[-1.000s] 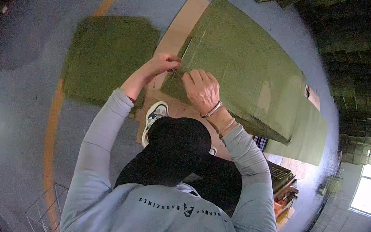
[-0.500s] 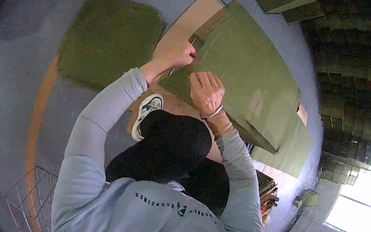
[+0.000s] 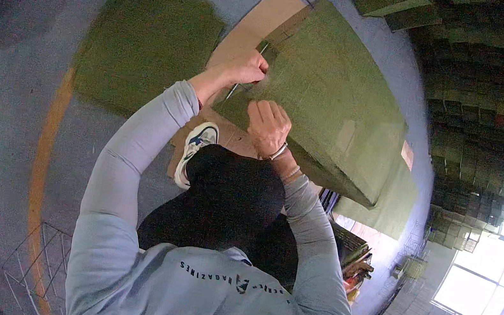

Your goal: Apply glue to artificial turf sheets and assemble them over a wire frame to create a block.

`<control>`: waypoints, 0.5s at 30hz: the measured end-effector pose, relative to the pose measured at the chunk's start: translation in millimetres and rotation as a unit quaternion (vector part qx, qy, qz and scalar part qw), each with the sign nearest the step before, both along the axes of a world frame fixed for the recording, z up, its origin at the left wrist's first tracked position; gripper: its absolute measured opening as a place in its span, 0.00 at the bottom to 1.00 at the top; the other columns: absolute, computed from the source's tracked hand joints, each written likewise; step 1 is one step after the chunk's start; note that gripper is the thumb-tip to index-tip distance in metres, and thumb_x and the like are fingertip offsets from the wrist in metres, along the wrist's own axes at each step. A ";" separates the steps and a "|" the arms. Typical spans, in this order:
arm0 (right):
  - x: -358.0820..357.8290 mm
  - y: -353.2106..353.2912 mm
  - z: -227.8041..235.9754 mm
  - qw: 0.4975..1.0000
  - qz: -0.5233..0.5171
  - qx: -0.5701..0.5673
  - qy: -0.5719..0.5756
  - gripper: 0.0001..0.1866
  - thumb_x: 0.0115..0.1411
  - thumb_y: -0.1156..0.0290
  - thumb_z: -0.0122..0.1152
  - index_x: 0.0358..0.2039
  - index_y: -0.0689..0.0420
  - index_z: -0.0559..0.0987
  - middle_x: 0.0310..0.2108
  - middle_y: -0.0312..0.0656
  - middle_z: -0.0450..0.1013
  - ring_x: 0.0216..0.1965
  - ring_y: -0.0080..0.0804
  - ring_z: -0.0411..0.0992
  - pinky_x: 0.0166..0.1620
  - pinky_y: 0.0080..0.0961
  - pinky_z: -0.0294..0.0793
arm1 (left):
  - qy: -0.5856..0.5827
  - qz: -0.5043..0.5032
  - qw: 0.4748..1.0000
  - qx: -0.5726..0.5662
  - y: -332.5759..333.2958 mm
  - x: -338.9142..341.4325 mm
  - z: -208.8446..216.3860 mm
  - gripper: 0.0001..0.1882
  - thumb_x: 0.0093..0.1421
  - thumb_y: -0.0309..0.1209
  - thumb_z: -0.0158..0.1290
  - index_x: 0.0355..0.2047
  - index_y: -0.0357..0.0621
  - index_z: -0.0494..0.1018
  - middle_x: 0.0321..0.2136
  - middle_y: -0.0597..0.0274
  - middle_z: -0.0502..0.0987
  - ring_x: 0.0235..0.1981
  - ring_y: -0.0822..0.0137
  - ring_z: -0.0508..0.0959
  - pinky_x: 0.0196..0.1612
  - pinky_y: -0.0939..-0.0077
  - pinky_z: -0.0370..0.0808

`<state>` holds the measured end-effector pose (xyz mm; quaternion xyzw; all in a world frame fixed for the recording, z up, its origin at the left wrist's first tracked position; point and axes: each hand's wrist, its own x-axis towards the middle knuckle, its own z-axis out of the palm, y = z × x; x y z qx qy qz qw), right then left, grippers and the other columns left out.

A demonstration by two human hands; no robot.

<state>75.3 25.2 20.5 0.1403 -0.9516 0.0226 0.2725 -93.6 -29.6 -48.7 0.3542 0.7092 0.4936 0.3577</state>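
Note:
A large green box-shaped block [image 3: 336,105] with a woven, mesh-like surface lies in front of me, slanting down to the right. At its near left end my left hand [image 3: 248,70] is closed around a thin pale rod [image 3: 233,90], whose ends show above and below the fist. Just to the right and lower, my right hand [image 3: 268,124] has its fingers curled together at the block's near edge. Whatever the right fingertips pinch, if anything, is hidden.
Brown cardboard [image 3: 265,14] lies beneath the block. A flat dark green sheet [image 3: 147,52] rests on the grey floor at left, near an orange line [image 3: 47,148]. Wire racks [image 3: 34,262] stand lower left. Stacked green pieces [image 3: 482,125] line the right side.
My right hand has shifted slightly left and down, closer to my left hand. The left fist has shifted slightly, and more of the rod shows. The whole view has drifted a little.

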 end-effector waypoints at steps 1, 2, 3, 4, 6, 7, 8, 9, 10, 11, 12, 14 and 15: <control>0.5 0.1 0.1 1.000 0.000 -0.007 -0.004 0.12 0.37 0.75 0.55 0.28 0.60 0.73 0.24 0.39 0.64 0.26 0.35 0.69 0.28 0.29 0.70 | -0.018 -0.028 0.999 -0.008 0.8 -1.3 0.9 0.13 0.48 0.25 0.50 0.35 0.35 0.76 0.25 0.65 0.76 0.29 0.73 0.73 0.32 0.74 0.69; 1.0 0.2 -0.2 1.000 -0.001 -0.014 -0.008 0.12 0.38 0.76 0.55 0.28 0.60 0.73 0.23 0.39 0.64 0.26 0.34 0.68 0.28 0.29 0.69 | -0.036 -0.056 0.998 -0.016 1.3 -1.8 2.2 0.13 0.49 0.25 0.49 0.36 0.35 0.76 0.27 0.65 0.76 0.30 0.72 0.73 0.34 0.74 0.69; 1.1 0.8 -1.6 1.000 -0.004 -0.014 -0.008 0.12 0.38 0.76 0.55 0.28 0.60 0.73 0.23 0.39 0.64 0.26 0.34 0.68 0.28 0.29 0.69 | -0.036 -0.059 0.998 -0.015 2.0 -1.8 2.6 0.13 0.49 0.25 0.49 0.36 0.35 0.76 0.27 0.65 0.76 0.30 0.72 0.73 0.34 0.74 0.69; 0.7 0.4 -5.0 1.000 -0.002 -0.017 -0.003 0.11 0.39 0.76 0.54 0.27 0.59 0.73 0.23 0.39 0.63 0.25 0.34 0.68 0.28 0.29 0.69 | -0.061 -0.068 0.996 -0.007 0.6 -2.1 2.0 0.13 0.51 0.26 0.49 0.37 0.34 0.76 0.29 0.65 0.76 0.31 0.72 0.73 0.35 0.74 0.69; 0.1 -0.5 -10.9 1.000 -0.003 -0.023 0.002 0.10 0.39 0.76 0.54 0.27 0.59 0.73 0.22 0.39 0.62 0.24 0.34 0.67 0.28 0.29 0.69 | -0.086 -0.079 0.993 0.000 -2.4 -1.0 0.8 0.14 0.52 0.26 0.49 0.38 0.34 0.75 0.31 0.64 0.76 0.32 0.72 0.73 0.36 0.74 0.69; 1.3 2.4 -13.2 1.000 -0.010 -0.016 0.005 0.09 0.40 0.76 0.54 0.26 0.59 0.73 0.22 0.38 0.62 0.24 0.33 0.67 0.27 0.29 0.69 | -0.070 -0.059 0.996 0.006 -4.0 4.0 11.2 0.14 0.53 0.27 0.49 0.38 0.33 0.75 0.32 0.65 0.76 0.33 0.73 0.72 0.37 0.76 0.69; 1.3 2.9 -14.1 1.000 -0.015 -0.012 0.009 0.07 0.41 0.77 0.55 0.26 0.59 0.73 0.22 0.38 0.62 0.24 0.33 0.67 0.27 0.28 0.69 | -0.053 -0.035 0.998 0.010 -7.1 6.3 18.8 0.14 0.53 0.28 0.49 0.39 0.33 0.74 0.34 0.65 0.76 0.34 0.74 0.72 0.37 0.77 0.68; 2.3 3.1 -13.4 1.000 -0.019 -0.012 0.010 0.07 0.41 0.77 0.55 0.26 0.59 0.73 0.22 0.38 0.62 0.24 0.33 0.67 0.27 0.28 0.69 | -0.052 -0.039 0.998 0.010 -8.0 7.5 23.3 0.14 0.53 0.28 0.49 0.39 0.33 0.74 0.34 0.65 0.76 0.34 0.74 0.72 0.37 0.77 0.68; 2.4 1.5 -12.6 1.000 -0.014 -0.014 0.002 0.07 0.42 0.76 0.55 0.26 0.59 0.73 0.22 0.38 0.63 0.25 0.33 0.67 0.27 0.28 0.69 | -0.059 -0.053 0.997 0.003 -11.1 6.7 25.0 0.14 0.55 0.29 0.49 0.38 0.34 0.75 0.35 0.65 0.76 0.35 0.75 0.72 0.38 0.78 0.68; 2.3 0.6 -12.4 1.000 -0.010 -0.017 -0.007 0.06 0.43 0.75 0.55 0.25 0.58 0.73 0.22 0.38 0.63 0.25 0.32 0.68 0.27 0.27 0.69 | -0.067 -0.067 0.995 -0.005 -13.4 5.2 25.5 0.14 0.56 0.30 0.48 0.38 0.34 0.75 0.35 0.66 0.75 0.36 0.75 0.72 0.39 0.79 0.68; 2.3 1.0 -14.8 1.000 -0.013 -0.018 -0.004 0.06 0.43 0.75 0.55 0.25 0.58 0.73 0.22 0.38 0.63 0.25 0.32 0.68 0.27 0.27 0.69 | -0.065 -0.070 0.995 -0.006 -13.7 2.7 20.7 0.14 0.56 0.30 0.48 0.38 0.34 0.75 0.35 0.66 0.75 0.36 0.75 0.72 0.39 0.79 0.68; 4.1 0.9 -18.8 1.000 -0.015 0.009 -0.014 0.11 0.38 0.70 0.55 0.27 0.57 0.73 0.25 0.37 0.64 0.28 0.31 0.68 0.28 0.26 0.69 | -0.125 -0.057 0.991 0.009 -15.8 -0.7 12.9 0.16 0.60 0.36 0.48 0.38 0.35 0.75 0.34 0.65 0.76 0.35 0.74 0.73 0.39 0.79 0.69; 4.3 0.6 -19.7 1.000 -0.017 0.007 -0.012 0.11 0.38 0.70 0.55 0.27 0.57 0.73 0.25 0.37 0.64 0.28 0.31 0.68 0.28 0.26 0.69 | -0.123 -0.059 0.991 0.007 -19.5 -2.1 8.4 0.16 0.60 0.36 0.48 0.38 0.35 0.75 0.34 0.65 0.76 0.35 0.74 0.73 0.39 0.79 0.69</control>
